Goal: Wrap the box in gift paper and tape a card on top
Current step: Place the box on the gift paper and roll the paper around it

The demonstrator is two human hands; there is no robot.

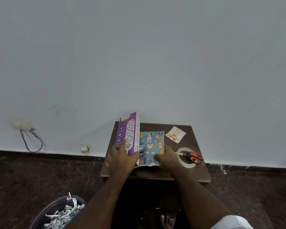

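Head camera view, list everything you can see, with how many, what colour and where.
box: one, purple and white, tilted up at table's left
gift paper: one sheet, blue with animals, flat mid-table
card: one, white and gold, far right of table
tape roll: one, clear, right side
scissors: one, red and black, across the tape roll
table: one, brown, small
bin: one, dark, holding paper scraps, floor at left
left hand: grips the box
right hand: presses the paper
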